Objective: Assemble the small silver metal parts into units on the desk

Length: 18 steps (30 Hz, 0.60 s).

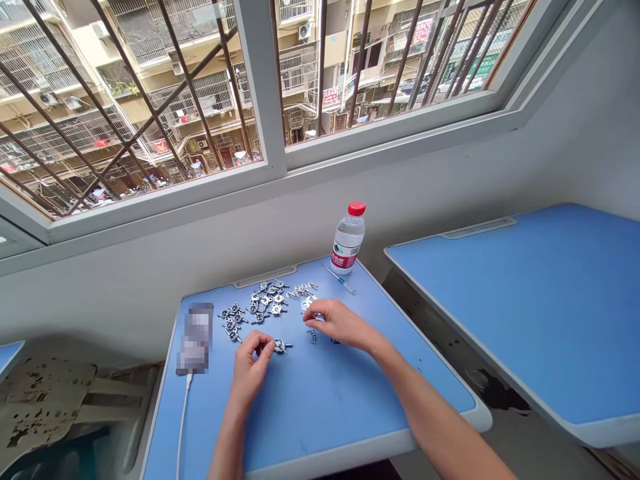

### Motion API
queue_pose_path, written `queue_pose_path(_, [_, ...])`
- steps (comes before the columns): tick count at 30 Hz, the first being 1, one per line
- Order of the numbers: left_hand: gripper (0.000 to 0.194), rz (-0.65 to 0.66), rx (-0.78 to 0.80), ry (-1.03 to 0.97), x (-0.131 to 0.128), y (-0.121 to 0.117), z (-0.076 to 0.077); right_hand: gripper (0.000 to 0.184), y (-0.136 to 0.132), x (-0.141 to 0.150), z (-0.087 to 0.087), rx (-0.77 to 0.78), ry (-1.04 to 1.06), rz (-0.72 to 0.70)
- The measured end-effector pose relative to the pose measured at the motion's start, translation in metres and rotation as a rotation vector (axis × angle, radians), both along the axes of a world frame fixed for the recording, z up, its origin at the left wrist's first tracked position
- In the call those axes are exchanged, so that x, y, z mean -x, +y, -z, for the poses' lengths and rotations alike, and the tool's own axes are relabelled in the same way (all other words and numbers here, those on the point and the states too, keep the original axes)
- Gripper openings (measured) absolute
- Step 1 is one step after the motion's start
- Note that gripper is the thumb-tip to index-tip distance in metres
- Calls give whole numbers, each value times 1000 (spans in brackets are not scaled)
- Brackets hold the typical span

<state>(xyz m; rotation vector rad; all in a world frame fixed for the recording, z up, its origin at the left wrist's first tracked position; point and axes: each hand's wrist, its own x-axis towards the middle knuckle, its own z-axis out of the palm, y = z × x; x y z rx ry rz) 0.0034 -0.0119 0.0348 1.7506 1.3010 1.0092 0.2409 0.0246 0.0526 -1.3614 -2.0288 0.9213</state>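
On the small blue desk (320, 407) lies a scatter of several small silver metal parts (265, 300). My left hand (253, 363) pinches one such metal part (281, 345) by its end, fingers closed on it. Further right, my right hand (337, 322) rests palm down, its fingertips curled over another small metal piece (318, 316) beside the pile. A tiny part (313, 337) lies just below that hand. A thin screwdriver (340, 280) lies near the far edge.
A clear water bottle (348, 239) with a red cap stands at the desk's far right corner. A phone (195, 338) with a white cable (183, 417) lies at the left. A second blue desk (540, 307) stands to the right; a worn chair (45, 400) stands left.
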Motion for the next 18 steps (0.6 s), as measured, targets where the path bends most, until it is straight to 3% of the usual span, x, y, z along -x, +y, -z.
queue_pose_path(6, [24, 50, 3, 15, -4, -1, 4, 8, -13, 34, 5, -50, 157, -131])
queue_pose_path(18, [20, 53, -83, 74, -3, 0, 6, 13, -15, 36, 7, -78, 66, -158])
